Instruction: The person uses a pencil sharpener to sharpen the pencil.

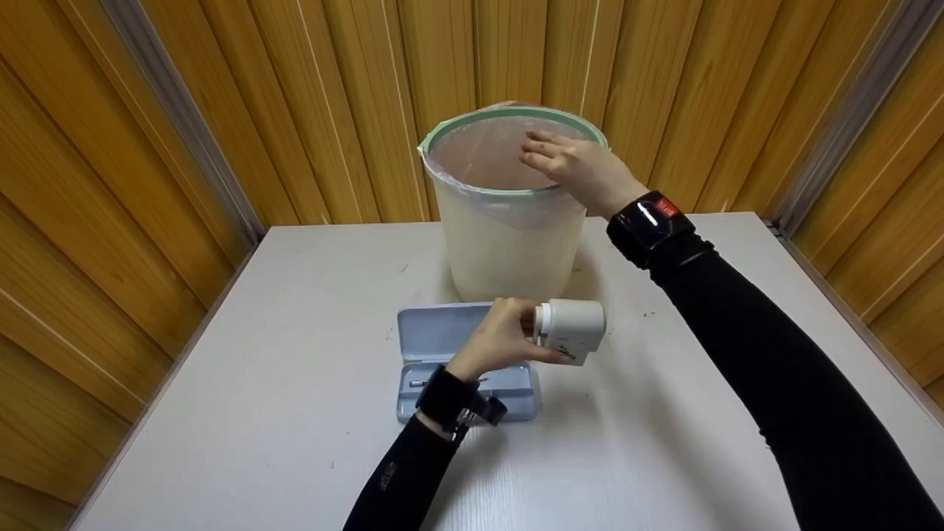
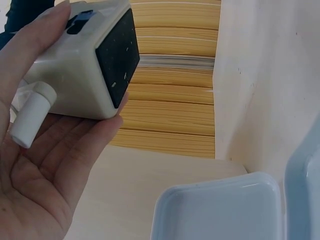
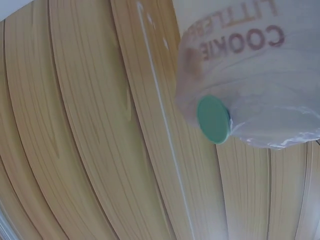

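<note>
My left hand (image 1: 501, 341) grips a white crank-handled pencil sharpener (image 1: 579, 328) above the table, tilted on its side. In the left wrist view, the sharpener's dark base (image 2: 119, 57) faces away from the palm and its white crank knob (image 2: 31, 120) sticks out beside the fingers. Over the right part of the mouth of a lined trash bin (image 1: 509, 251) is my right hand (image 1: 582, 166), its fingers loosely extended and nothing seen in them. Below the left hand lies an open light-blue pencil case (image 1: 435, 335), partly hidden by that hand and wrist.
The bin stands at the table's back edge, near the wood-look wall (image 1: 354, 110). A clear plastic liner (image 3: 280, 110) hangs over its rim, with a green tab (image 3: 213, 119) showing. A small slim item (image 1: 418, 383) lies in the case's tray. White table (image 1: 295, 354) surrounds these things.
</note>
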Demonstrator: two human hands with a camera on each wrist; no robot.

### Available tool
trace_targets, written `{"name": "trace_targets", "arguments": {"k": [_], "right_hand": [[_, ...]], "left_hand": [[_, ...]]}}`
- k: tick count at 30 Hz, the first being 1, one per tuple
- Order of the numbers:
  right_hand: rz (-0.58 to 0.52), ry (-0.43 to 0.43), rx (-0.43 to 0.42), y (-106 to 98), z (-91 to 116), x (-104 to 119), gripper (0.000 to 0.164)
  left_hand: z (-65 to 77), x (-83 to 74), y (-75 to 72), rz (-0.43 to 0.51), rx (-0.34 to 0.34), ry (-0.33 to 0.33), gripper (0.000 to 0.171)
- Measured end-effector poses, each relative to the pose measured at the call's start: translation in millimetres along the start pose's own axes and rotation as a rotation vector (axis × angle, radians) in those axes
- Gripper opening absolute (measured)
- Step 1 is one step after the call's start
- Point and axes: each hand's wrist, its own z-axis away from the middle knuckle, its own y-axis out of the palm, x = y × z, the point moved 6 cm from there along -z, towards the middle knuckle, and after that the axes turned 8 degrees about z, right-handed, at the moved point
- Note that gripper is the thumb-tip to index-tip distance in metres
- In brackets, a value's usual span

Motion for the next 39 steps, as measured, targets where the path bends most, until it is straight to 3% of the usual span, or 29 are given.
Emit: {"name": "trace_targets", "arguments": {"k": [10,21,28,39], "right_hand": [[-0.4,0.524,-0.032,-8.6,9.0,-31.5,0.045],[-0.801,0.895,-0.176,-1.9,37.1,-56.7,0.049],[-1.005,0.979,-0.234,-3.4,55.0,-57.4,0.05],[-1.219,0.927,-0.336,-11.9,96.0,-44.2,0.048]], "left_hand": [[0.2,-0.8,-0.5,-0.002,0.002,-0.006,0.049],[0.1,-0.9,0.4,0.0,0.001,-0.006,0.047],[0.8,-0.5,-0.3,-0.008,-0.01,-0.015,0.05],[0.4,0.0,-1.6,-0.013,-0.012,-0.018,0.05]]}}
